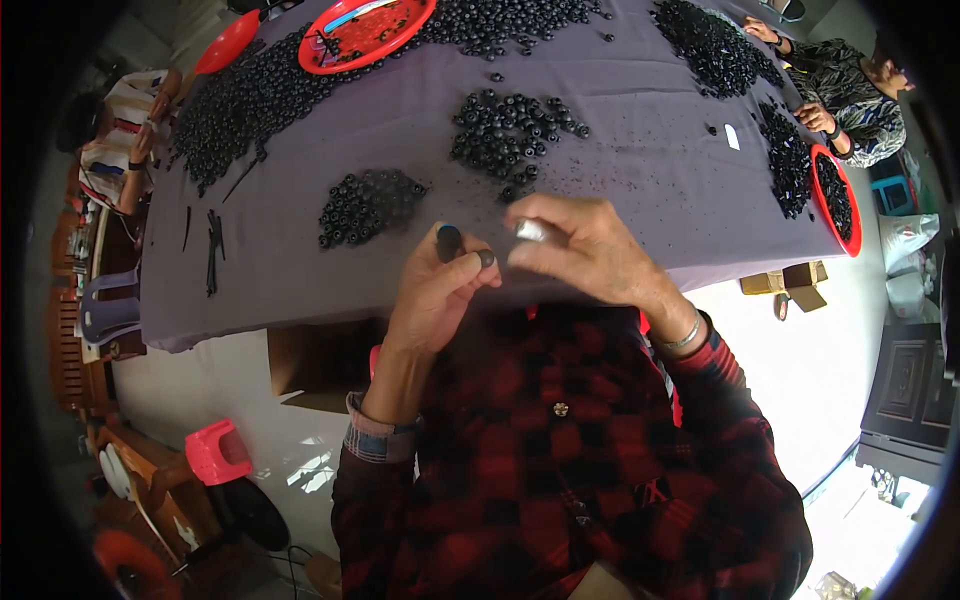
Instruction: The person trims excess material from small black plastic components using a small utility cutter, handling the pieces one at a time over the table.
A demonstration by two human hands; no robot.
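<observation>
Above the table's near edge, my left hand (436, 285) pinches a small black round part (487, 258) between thumb and finger. A dark piece with a blue edge (449, 240) also shows at its curled fingers; what it is I cannot tell. To its right, apart from it, my right hand (595, 250) is curled, with a small whitish shiny piece (531, 231) at its fingertips, blurred. Just beyond my hands lie a small heap of black ring-shaped parts (370, 205) and a larger heap of the same kind (510, 135).
A grey cloth (650, 110) covers the table, strewn with dark crumbs. Red trays (318, 68) stand at the far side and right (853, 240). Long black strips (213, 255) lie at left. People sit at left (125, 135) and right (850, 100), beside more black parts (715, 50).
</observation>
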